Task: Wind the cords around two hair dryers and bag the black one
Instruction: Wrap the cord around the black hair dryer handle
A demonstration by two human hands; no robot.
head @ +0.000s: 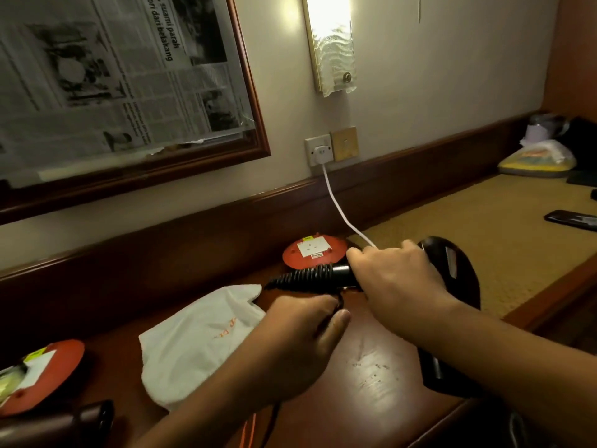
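Observation:
My right hand (397,276) grips the handle of the black hair dryer (452,276), held above the wooden desk with its ribbed cord sleeve (303,278) pointing left. My left hand (303,337) is closed on the black cord (337,302) just below that sleeve; the cord trails down past my wrist toward the desk's front edge. A white cloth bag (193,344) with orange print lies flat on the desk under my left forearm. The second, dark brown hair dryer (64,425) lies at the bottom left, partly cut off.
An orange round socket reel (315,253) sits behind the dryer, and another (42,373) at the left. A white cable (336,205) runs from the wall socket (319,150) down to my right hand. A phone (571,219) and a yellow packet (536,160) lie at right.

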